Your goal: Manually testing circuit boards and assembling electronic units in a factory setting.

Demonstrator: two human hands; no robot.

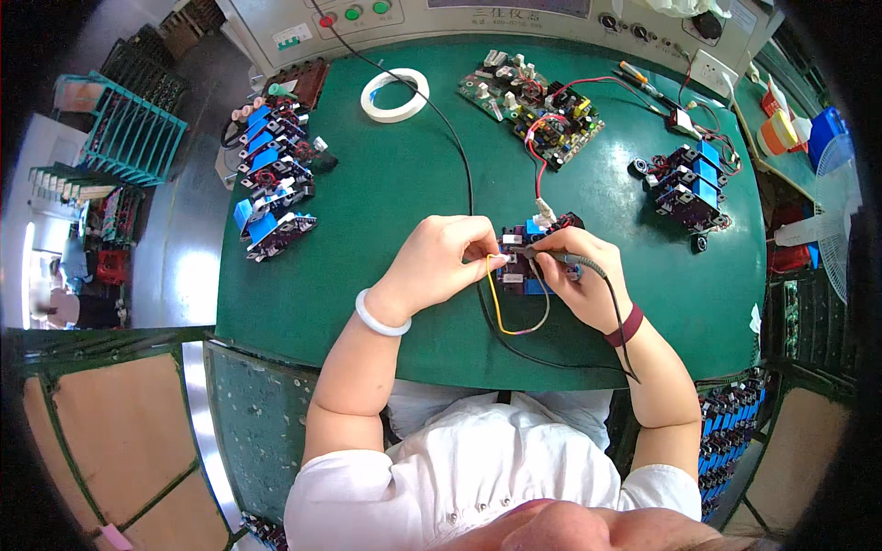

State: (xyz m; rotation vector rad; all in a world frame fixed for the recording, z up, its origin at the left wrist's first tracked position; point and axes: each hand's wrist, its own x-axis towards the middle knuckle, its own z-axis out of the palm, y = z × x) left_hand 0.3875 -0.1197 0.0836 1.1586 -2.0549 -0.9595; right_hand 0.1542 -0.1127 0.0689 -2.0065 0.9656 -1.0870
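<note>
- A green table (pixel 386 184) fills the middle of the view, with a grey control panel (pixel 478 18) along its far edge.
- My two forearms come up from the lower edge and meet near the table's middle, a little to the right.
- A bare circuit board (pixel 533 106) with red wires lies at the far side, right of centre.
- A row of small blue-and-black modules (pixel 271 174) runs down the table's left side.
- A second cluster of the same modules (pixel 689 184) sits near the right edge.
- A white tape roll (pixel 395 95) lies flat at the far left of centre.
- My left hand (pixel 441 262), a pale bangle at its wrist, has its fingers closed around the left side of one module (pixel 528 266), steadying it on the table.
- My right hand (pixel 583 275), a dark band at its wrist, pinches a thin dark probe (pixel 560 255) like a pen, its tip resting on the module's top.
- The module sits on the table between both hands, touching both.
- A yellow wire (pixel 496 308) loops from the module toward me.
- A black cable (pixel 459 156) runs from the panel across the table to the hands.
</note>
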